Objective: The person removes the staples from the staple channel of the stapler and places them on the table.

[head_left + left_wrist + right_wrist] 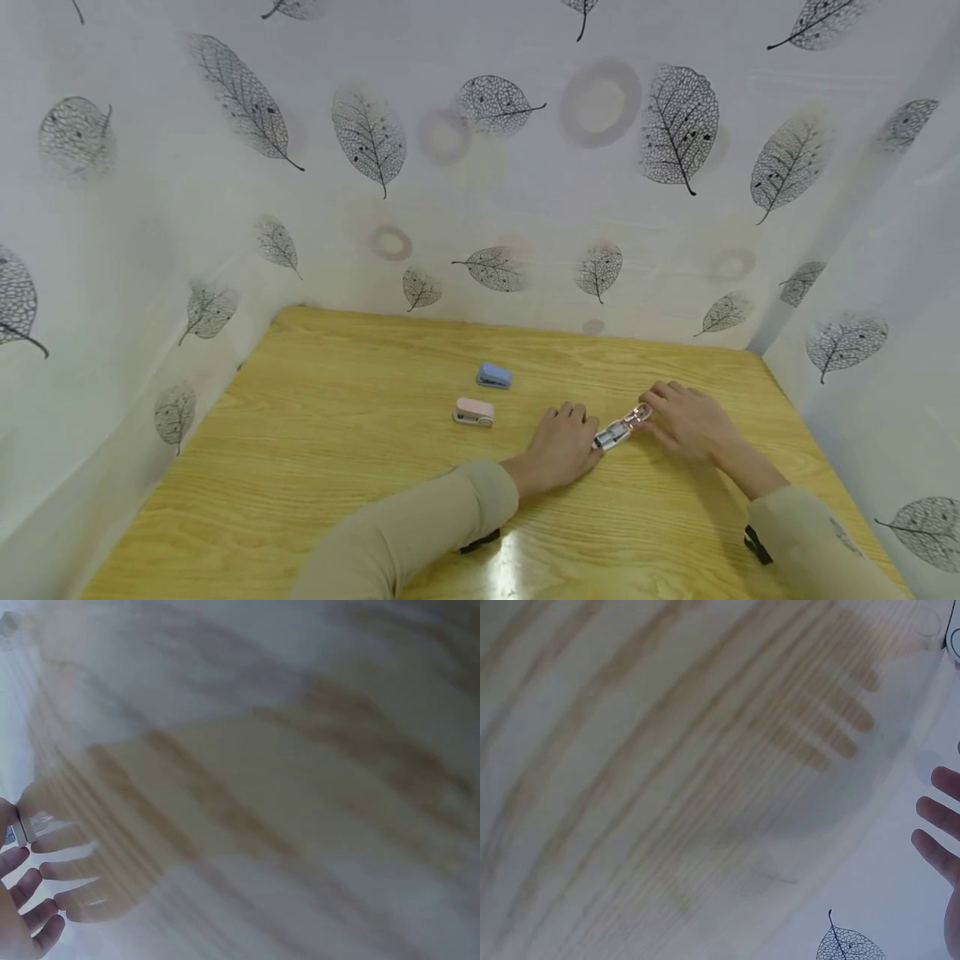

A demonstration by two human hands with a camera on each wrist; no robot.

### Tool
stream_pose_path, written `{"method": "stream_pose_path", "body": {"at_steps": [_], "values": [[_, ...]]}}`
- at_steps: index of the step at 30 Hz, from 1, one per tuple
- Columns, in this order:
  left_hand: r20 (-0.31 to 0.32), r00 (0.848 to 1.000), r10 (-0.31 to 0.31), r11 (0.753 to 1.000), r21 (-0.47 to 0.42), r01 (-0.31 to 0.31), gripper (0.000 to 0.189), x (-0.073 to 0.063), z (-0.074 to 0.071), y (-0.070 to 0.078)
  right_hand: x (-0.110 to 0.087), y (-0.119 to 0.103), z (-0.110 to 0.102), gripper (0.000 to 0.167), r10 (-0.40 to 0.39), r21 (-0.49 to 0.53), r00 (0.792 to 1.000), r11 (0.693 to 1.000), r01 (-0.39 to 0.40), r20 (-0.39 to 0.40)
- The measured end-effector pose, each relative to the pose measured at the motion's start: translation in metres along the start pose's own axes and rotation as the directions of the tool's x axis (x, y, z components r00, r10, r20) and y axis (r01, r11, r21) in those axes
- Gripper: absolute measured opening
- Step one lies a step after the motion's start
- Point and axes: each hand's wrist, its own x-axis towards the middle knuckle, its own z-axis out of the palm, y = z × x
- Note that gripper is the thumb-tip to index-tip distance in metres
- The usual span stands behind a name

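Clear stapler, right of pink stapler and blue stapler; long axis slants upward rightward between left hand and right hand, each pinching one end.

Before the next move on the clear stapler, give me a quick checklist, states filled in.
1. Left hand holding the clear stapler's left end: ok.
2. Right hand at its right end, thumb and finger on it: ok.
3. Firmness of either grip: cannot tell.
4. Staples loaded: cannot tell, too small.
5. Blue stapler and pink stapler apart from both hands: ok.
6. Whole clear stapler visible in left wrist view: not ok, only part at the edge.
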Motion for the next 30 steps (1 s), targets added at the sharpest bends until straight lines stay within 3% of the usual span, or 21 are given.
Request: {"method": "stream_pose_path", "body": {"at_steps": [5,10,20,24,30], "values": [[-0.018,1.0,-0.002,1.0,0.013,0.002,0.039,0.001,0.001,0.001,-0.001,0.002,-0.001,0.037,0.022,-0.003,1.0,1.0,-0.022,0.007],[-0.031,1.0,-0.001,1.0,0.015,0.001,0.038,0.001,0.001,0.001,-0.003,-0.004,-0.009,0.043,0.121,0.073,0.993,0.99,-0.12,-0.008],[-0.024,1.0,0.0,1.0,0.017,0.0,0.038,0.001,0.001,0.0,-0.013,-0.031,-0.031,0.036,0.329,0.292,0.936,0.914,-0.283,-0.122],[-0.014,1.0,-0.003,1.0,0.018,0.003,0.039,0.001,0.001,0.001,-0.012,-0.044,-0.037,0.026,0.405,0.457,0.906,0.833,-0.311,-0.121],[0.009,1.0,-0.014,1.0,0.022,0.013,0.041,0.001,0.003,0.001,-0.006,-0.06,-0.042,0.017,0.508,0.686,0.861,0.625,-0.373,0.006]]}}
